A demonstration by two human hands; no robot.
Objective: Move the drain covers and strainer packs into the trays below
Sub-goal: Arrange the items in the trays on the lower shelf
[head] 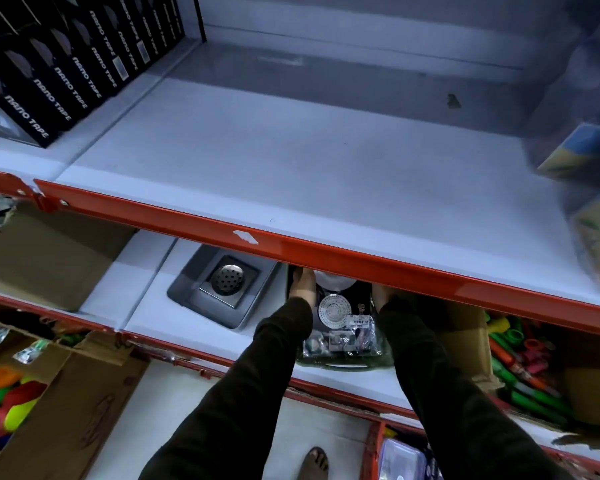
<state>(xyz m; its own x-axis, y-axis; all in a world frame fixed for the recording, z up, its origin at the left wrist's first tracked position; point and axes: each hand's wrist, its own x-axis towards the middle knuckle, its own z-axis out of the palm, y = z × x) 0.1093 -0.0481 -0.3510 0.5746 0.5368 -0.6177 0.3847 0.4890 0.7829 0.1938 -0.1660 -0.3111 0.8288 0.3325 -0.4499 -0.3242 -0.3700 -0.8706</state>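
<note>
The strainer packs (pixel 340 323), clear-wrapped cards each showing a perforated white disc, lie stacked in a dark green tray (pixel 343 365) on the lower shelf (pixel 194 327), directly under the red front lip of the upper shelf (pixel 291 150). The left hand (pixel 303 282) is at the left edge of the stack and the right hand (pixel 383 297) at its right edge; both reach under the lip, which hides the fingers, so it cannot be told whether they grip the packs, the tray wall, or merely press against them. Just to the left of this tray, a drain cover (pixel 227 280), a square steel plate with a round perforated centre, sits in a grey tray (pixel 187 296), apart from the hands. The upper shelf is bare across its middle, which suggests the transfer is largely done and the present step is squaring the packs in the tray. To do it well, both hands should press evenly inward from the two sides, keeping the packs flat and inside the tray walls, with knuckles kept low to clear the lip overhead. The slick wrap is likely to slide, so the top pack wants watching. Nano tape boxes (pixel 49 77) stand at the upper left, and a carton of green tubes (pixel 530 382) lies to the right.
</note>
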